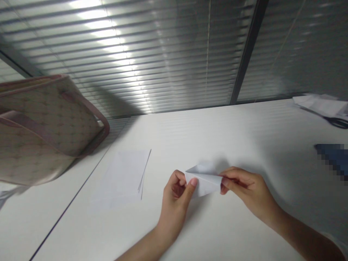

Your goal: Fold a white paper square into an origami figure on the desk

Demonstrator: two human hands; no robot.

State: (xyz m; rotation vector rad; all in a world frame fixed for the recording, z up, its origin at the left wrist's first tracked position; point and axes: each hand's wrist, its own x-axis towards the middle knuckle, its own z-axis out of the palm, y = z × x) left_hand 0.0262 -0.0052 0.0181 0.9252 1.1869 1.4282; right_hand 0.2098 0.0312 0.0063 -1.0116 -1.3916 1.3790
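A small piece of folded white paper is held a little above the white table, between my two hands. My left hand pinches its left end, with the thumb lying on the near face and the fingers curled behind. At the right end, my right hand grips the paper's edge between thumb and fingers. The paper has slanting creases, and a pointed flap stands up along its far side. How its back is folded is hidden from me.
Several white sheets lie stacked left of my hands. A patterned bag with pink handles stands at the far left. Black-handled scissors rest by white papers at the back right, near a blurred dark blue object. Window blinds border the table.
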